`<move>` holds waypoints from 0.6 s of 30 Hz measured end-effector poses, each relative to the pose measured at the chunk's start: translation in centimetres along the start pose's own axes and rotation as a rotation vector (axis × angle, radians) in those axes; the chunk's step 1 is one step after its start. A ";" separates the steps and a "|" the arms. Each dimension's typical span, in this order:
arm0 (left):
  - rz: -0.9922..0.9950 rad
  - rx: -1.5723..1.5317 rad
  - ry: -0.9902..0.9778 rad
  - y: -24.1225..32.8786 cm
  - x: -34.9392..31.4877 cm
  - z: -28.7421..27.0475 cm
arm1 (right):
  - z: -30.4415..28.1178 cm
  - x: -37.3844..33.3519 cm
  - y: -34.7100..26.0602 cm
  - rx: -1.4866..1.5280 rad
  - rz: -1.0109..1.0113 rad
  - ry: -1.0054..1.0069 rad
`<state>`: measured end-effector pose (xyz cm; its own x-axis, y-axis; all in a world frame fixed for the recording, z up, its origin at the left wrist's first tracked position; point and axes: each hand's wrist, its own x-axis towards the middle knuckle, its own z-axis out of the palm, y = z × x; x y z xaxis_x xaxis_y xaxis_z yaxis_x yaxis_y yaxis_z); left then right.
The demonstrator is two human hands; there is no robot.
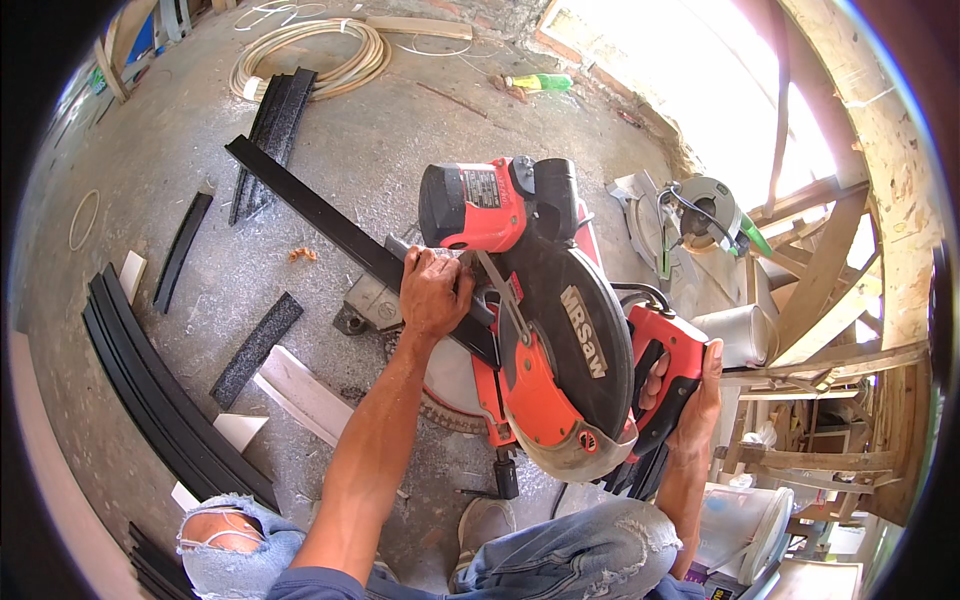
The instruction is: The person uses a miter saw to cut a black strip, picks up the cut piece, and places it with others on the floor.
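A red and black mitre saw stands on the floor in front of me. My right hand is closed round its handle, with the fingers through the grip opening. A long black moulding strip lies slantwise across the saw's base, its near end by the blade guard. Fingers curled, my left hand grips the strip beside the fence, close to the red motor housing. The blade's cutting edge is mostly hidden by the guard.
Black moulding lengths and white offcuts lie on the dusty floor at left. Behind are a coiled hose and a green bottle. A second saw, buckets and wooden framing stand at right.
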<state>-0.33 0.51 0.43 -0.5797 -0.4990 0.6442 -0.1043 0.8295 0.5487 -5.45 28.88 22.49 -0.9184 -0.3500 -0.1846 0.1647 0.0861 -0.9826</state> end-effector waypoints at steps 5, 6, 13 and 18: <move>-0.027 0.003 -0.072 -0.4 -0.4 0.2 | -0.1 0.0 0.1 -0.011 -0.004 0.017; -0.030 0.004 -0.072 -0.3 -0.4 0.2 | -0.2 0.0 0.2 -0.011 -0.005 0.018; -0.026 0.014 -0.062 -0.5 -0.4 0.3 | -0.3 0.0 0.4 -0.007 -0.010 0.003; -0.037 0.009 -0.070 -0.3 -0.4 0.3 | -0.3 -0.1 0.5 -0.011 -0.012 0.014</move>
<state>-0.32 0.51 -0.19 -0.6305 -0.5110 0.5843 -0.1338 0.8130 0.5666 -5.37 29.24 22.07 -0.9252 -0.3378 -0.1728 0.1500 0.0928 -0.9843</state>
